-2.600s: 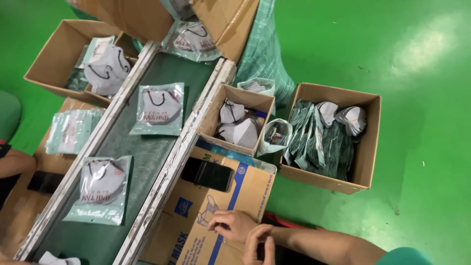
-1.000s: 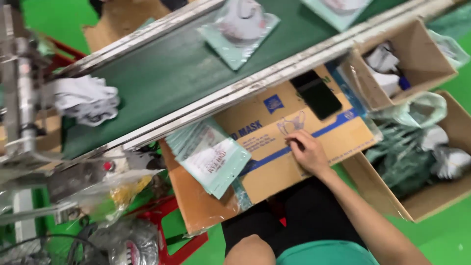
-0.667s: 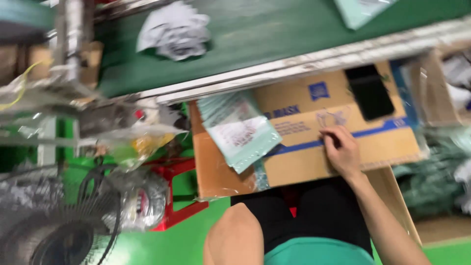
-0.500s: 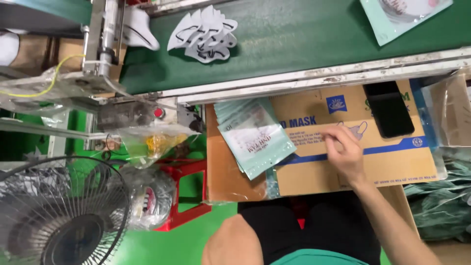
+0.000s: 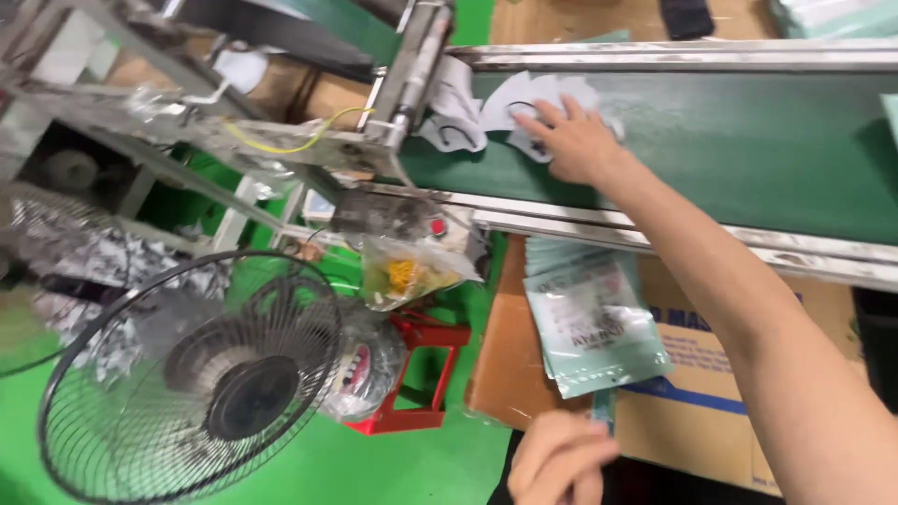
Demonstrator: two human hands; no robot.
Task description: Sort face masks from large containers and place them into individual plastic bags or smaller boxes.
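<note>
Up near the top centre of the frame, my right hand (image 5: pixel 571 140) lies flat on a white face mask (image 5: pixel 528 110) that sits on the green conveyor belt (image 5: pixel 730 168), fingers spread and pressing down on it rather than closed around it. A second white mask (image 5: pixel 456 117) lies just to its left, close against the metal roller frame (image 5: pixel 412 70) where the belt ends. My left hand (image 5: pixel 559 458) is at the bottom centre, loosely curled and holding nothing that I can see, hovering beside the lower edge of a stack of pale green printed pouches (image 5: pixel 591 323) that rests on a flattened cardboard box (image 5: pixel 692 374) below the belt's metal rail (image 5: pixel 673 238).

I judge the step in hand to be the pickup of a loose mask from the belt: contact is made, the grasp is not. The next move, as I read it, calls for gathering the fingers under the mask's edge so that it lifts clean without dragging its neighbour, and for keeping clear of the roller frame. At lower left stands a wire-guarded fan (image 5: pixel 196 383), with a red stool (image 5: pixel 421 379) just right of it.
</note>
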